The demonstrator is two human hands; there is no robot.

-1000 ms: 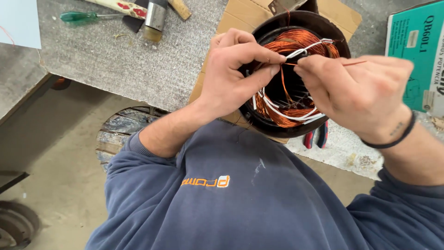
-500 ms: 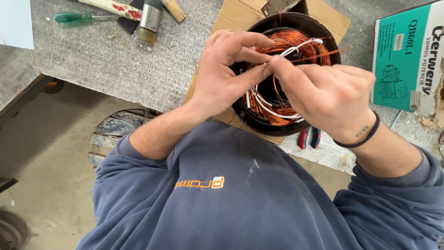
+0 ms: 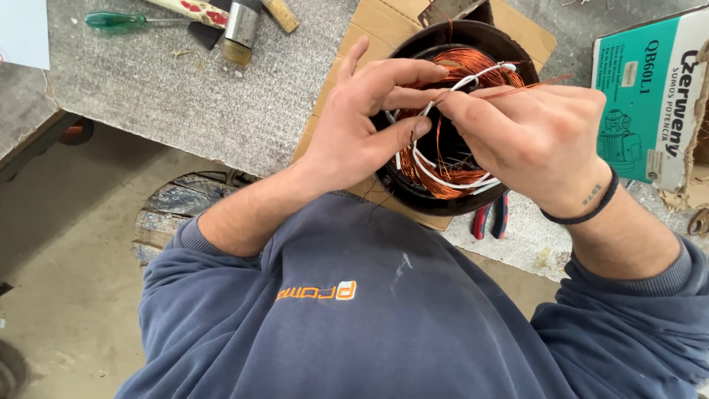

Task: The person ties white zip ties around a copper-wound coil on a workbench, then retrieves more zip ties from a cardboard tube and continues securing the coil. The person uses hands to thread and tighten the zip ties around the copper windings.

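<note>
Both hands drawn closer together than a moment ago, fingertips now meeting over the stator (image 3: 458, 118) on the cardboard (image 3: 329, 118) at the bench edge. Left hand (image 3: 362, 125) pinching a thin copper wire (image 3: 532, 85) between thumb and forefinger, other fingers fanned. Right hand (image 3: 539, 140) curled, nipping the same strand beside the white sleeve (image 3: 473, 77). Likely a finer grip for threading or twisting. Pliers (image 3: 491, 218) lying just below the stator

Left hand (image 3: 354, 133), right hand (image 3: 532, 140), pinching copper wire (image 3: 509, 90), over stator (image 3: 443, 159)
</note>
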